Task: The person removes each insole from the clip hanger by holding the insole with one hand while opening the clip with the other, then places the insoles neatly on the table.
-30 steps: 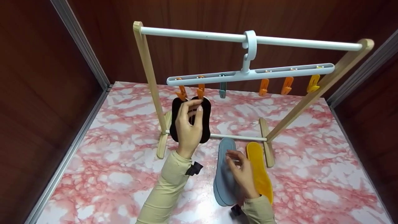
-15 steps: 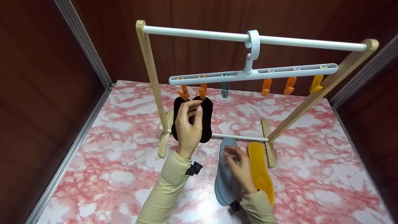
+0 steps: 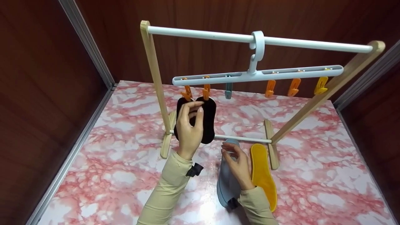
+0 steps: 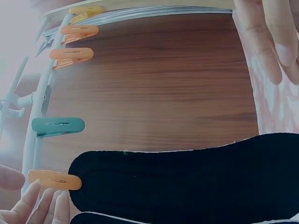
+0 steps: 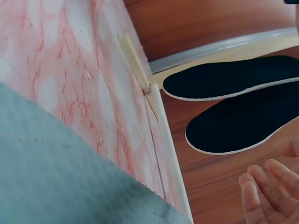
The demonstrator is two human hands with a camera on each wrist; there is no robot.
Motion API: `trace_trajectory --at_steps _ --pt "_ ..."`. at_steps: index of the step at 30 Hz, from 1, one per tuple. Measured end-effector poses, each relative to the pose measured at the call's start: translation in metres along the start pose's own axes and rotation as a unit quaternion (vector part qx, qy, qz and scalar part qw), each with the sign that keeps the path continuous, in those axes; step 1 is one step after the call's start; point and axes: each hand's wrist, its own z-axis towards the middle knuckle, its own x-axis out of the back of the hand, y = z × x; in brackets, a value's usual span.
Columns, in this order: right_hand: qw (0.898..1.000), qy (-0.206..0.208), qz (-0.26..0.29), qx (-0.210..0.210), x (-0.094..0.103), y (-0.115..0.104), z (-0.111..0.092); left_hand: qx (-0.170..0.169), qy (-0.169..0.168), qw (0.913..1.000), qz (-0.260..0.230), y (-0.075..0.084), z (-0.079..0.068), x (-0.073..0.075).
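The person's left hand (image 3: 190, 128) is raised in front of two black insoles (image 3: 208, 122), its fingers loosely bent and the thumb apart, gripping nothing; whether a fingertip brushes an insole or a clip cannot be told. Just above those fingers, two orange clips (image 3: 206, 92) pinch the insoles at their top ends, so the clips and hanger (image 3: 215, 80) appear to bear the weight, leaving the hand free. The right hand (image 3: 239, 164) hovers over the grey-blue insole (image 3: 226, 181), thumb and fingertips apart, holding nothing. The yellow insole (image 3: 262, 175) lies to the right of those fingers. Up and right of the left fingers hangs a green clip (image 3: 228, 90) with nothing in it. The left hand hides part of the black insoles; the rack's lower rod (image 3: 243, 138) runs beyond the right fingers.
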Motion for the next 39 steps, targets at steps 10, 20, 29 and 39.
trace_trajectory --at_steps 10,20,29,39 --pt "1.000 -0.001 0.017 0.010 -0.006 0.001 0.008 -0.003 -0.005 1.0000 0.001 -0.001 -0.001 0.000" --pt "0.999 -0.009 0.031 0.011 -0.015 0.004 0.015 0.003 0.000 1.0000 0.005 -0.002 0.000 0.001" --pt "0.998 -0.019 0.054 0.016 -0.018 0.003 0.021 0.011 -0.009 0.9998 0.011 -0.003 0.000 0.004" --pt "0.998 -0.024 0.058 0.024 -0.025 0.000 0.030 0.015 -0.011 0.9998 0.000 -0.004 0.000 0.003"
